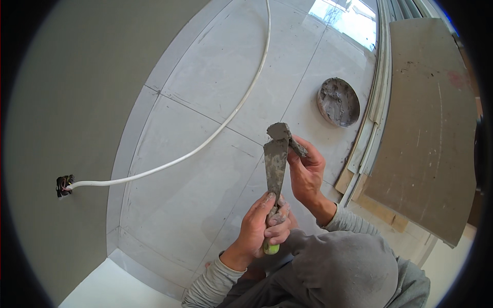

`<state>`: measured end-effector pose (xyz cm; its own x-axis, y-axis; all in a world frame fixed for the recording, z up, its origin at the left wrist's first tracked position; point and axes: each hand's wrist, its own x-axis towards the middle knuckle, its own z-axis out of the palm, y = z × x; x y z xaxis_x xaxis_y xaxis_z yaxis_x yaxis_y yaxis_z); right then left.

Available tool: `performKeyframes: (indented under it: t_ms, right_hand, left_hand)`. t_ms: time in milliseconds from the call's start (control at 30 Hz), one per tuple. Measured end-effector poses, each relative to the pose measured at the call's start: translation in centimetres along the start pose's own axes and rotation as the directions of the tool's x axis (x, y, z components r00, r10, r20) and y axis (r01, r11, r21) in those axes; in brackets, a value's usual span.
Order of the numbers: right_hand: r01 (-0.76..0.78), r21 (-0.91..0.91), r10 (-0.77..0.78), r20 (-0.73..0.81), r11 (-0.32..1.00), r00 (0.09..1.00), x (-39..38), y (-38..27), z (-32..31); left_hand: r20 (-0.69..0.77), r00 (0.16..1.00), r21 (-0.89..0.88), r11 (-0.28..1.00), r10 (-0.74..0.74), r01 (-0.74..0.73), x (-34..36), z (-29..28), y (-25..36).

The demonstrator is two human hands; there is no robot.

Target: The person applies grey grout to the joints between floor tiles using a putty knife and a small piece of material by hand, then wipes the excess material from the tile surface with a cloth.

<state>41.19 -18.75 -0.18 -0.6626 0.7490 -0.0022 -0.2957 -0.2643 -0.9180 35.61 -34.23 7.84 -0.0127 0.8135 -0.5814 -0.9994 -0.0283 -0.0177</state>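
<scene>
My left hand (256,231) is wrapped round the handle of a putty knife (276,164), whose green butt end sticks out below the fingers. Its grey-smeared blade points away from me. At the tip sits a dab of wet grey mortar (278,131). Between thumb and fingers, my right hand (308,177) grips a small mortar-caked tool (297,148); the crust hides its exact kind. The small tool's far end meets the mortar at the blade tip. Beyond the hands, to the right, a round bowl (339,102) of grey mortar rests on the floor.
Large pale tiles (205,108) cover the floor. A white cable (241,105) curves across them from a wall box (65,186) with loose wires in the left wall (67,92). At the right, a big brown board (426,128) lies alongside long metal rails (377,113).
</scene>
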Motion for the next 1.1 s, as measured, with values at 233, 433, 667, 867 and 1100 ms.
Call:
performKeyframes:
  t_ms: [233,433,667,867,1100]
  right_hand:
    - [0.137,-0.085,-0.123,0.156,0.987,0.98,2.0,-0.7,-1.0]
    - [0.284,-0.236,-0.164,0.426,0.93,0.89,5.0,-2.7,-4.0]
    - [0.479,-0.545,-0.184,0.508,0.688,0.841,4.7,-5.2,-3.7]
    - [0.004,-0.356,0.042,0.123,0.934,0.991,1.3,-3.7,-4.5]
    - [-0.389,0.133,0.398,-0.05,0.912,0.916,0.9,-2.2,-0.7]
  left_hand:
    - [0.227,0.969,-0.329,0.929,-0.097,0.17,-0.6,-0.4,1.2]
    - [0.334,0.932,-0.371,0.889,-0.142,0.268,-0.8,-1.4,1.8]
    - [-0.109,0.994,0.252,0.968,0.027,0.001,-1.3,1.2,2.0]
    - [0.137,0.724,0.931,0.161,0.676,-0.327,1.5,-4.2,2.6]
    - [0.409,0.55,0.912,-0.302,0.728,-0.277,2.1,-5.9,1.8]
